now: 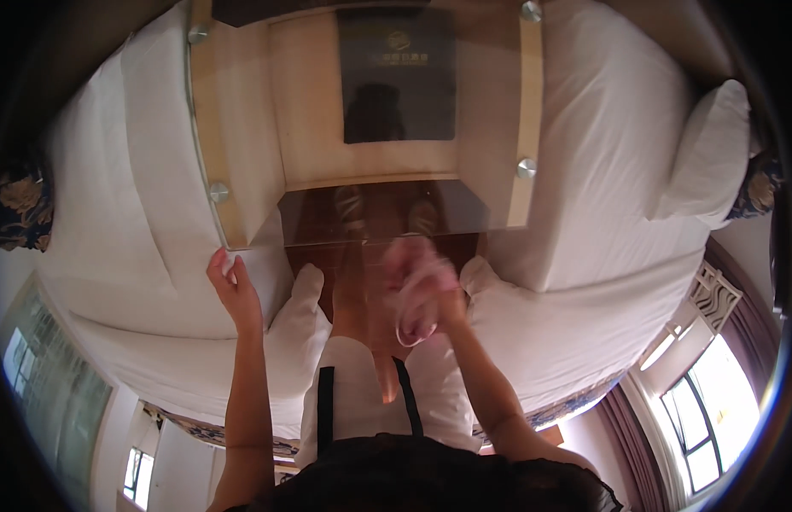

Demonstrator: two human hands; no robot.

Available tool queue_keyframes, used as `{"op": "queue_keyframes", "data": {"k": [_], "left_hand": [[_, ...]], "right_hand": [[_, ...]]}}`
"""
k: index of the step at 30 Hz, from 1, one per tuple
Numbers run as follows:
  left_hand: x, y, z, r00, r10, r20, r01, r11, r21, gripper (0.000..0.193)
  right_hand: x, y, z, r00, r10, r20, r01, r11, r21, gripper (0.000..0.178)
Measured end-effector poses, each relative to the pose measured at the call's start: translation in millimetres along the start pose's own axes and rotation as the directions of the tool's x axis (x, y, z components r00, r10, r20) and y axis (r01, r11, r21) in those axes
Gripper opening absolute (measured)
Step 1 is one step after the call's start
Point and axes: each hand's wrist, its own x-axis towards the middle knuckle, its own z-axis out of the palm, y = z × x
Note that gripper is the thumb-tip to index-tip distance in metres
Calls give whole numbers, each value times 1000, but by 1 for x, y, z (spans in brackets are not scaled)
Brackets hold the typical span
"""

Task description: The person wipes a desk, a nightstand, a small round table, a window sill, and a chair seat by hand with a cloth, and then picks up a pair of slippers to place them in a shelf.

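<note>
W/ my L hand (235, 286) half-open & seemingly empty by the clear rectangular glass tabletop (490, 128), near-L corner, I'd best work slow w/ my R hand (437, 277), its blurred grip apparently closed on a pale crumpled thing (410, 299) at the near edge.

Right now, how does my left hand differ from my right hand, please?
Your left hand looks sharp, while your right hand is motion-blurred. The left hand holds nothing visible, its fingers loosely curled by the corner of the glass tabletop; the right hand holds a pale looped item, too blurred to identify. Both are bare.
</note>
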Motion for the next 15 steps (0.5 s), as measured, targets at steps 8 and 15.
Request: {"op": "queue_keyframes", "data": {"k": [8,15], "left_hand": [[21,16,64,756,495,428,-651,501,570,67],[18,8,63,750,508,423,-652,466,598,63]], "right_hand": [[168,-43,149,946,-251,-204,265,963,44,25],[220,-77,212,843,-537,25,518,799,-304,27]]}}
